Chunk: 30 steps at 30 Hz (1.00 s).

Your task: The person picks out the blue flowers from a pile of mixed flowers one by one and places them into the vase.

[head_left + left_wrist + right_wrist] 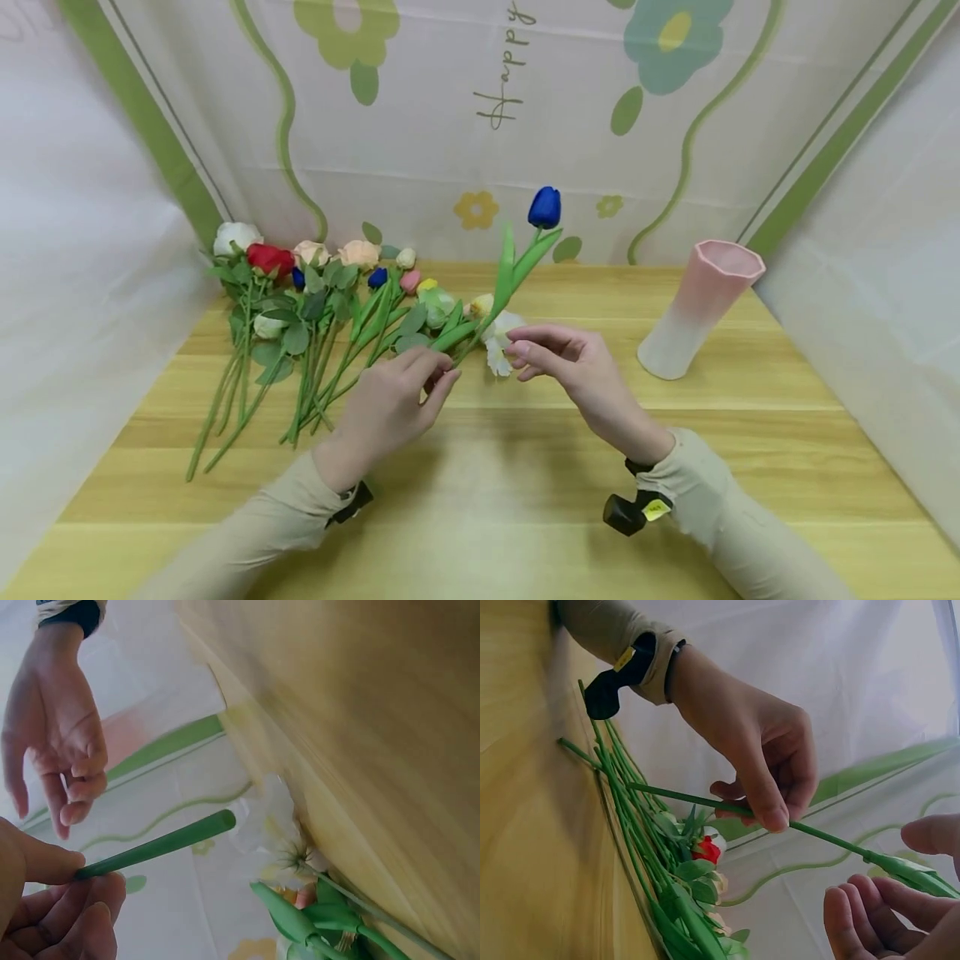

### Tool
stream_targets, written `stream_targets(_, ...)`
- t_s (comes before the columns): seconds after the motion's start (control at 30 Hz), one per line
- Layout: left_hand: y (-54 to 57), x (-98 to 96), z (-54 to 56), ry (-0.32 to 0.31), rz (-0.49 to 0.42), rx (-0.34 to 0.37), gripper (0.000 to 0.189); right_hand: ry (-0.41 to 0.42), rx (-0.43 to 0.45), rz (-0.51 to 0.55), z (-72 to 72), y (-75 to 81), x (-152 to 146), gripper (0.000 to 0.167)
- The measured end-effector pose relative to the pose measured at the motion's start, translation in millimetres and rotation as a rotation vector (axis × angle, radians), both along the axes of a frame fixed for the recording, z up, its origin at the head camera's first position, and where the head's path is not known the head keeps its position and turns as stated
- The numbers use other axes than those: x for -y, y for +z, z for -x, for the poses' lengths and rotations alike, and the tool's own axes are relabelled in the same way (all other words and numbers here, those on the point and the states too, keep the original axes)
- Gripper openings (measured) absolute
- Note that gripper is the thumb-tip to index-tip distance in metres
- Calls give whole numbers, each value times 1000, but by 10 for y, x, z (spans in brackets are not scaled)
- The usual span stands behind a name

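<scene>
My left hand (397, 408) pinches the green stem of a blue tulip (545, 207) between thumb and fingers. The bloom is raised and leans to the right, above the table. In the left wrist view, the cut end of the tulip stem (180, 838) sticks out past the left hand's fingertips (105, 889). My right hand (581, 371) hovers beside the tulip with thumb and fingers apart. Seen from the right wrist, the tulip's leaves (915, 876) pass between that hand's parted thumb and fingers, and no grip on them shows.
Several artificial flowers lie at the left, among them a red rose (271, 260), a white rose (237, 237) and a peach rose (360, 253). A white-petalled flower (498, 354) lies behind the hands. A pink and white vase (697, 312) stands on the wooden table (780, 467) at right.
</scene>
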<state>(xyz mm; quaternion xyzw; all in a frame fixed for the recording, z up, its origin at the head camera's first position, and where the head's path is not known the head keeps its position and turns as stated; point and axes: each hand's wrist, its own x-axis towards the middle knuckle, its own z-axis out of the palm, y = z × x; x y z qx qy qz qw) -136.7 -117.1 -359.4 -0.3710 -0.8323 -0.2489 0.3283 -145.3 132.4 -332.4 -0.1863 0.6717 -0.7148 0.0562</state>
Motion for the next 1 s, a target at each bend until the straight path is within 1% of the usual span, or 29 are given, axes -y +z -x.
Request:
stream_targets(0.13,-7,-24,-25,-14,4,-15,10,13,18,-12,-2,-22,14,27)
stream_targets(0.3,17,-51,-45,-20,11,-43,11,31,33,-10,-2,-57,16,28)
stream_targets(0.43,22,-78,-77,-37,7,-57,11,35,63,-20,-16,-78,21,30)
stream_targets(0.67,-14,-119,-125,-49,8,-25,11,35,82,-57,-57,-94,24,28)
stream_targets(1.0,-26,-110,-125,-30,19,-10,10,46,88,-59,-44,-124,53,25)
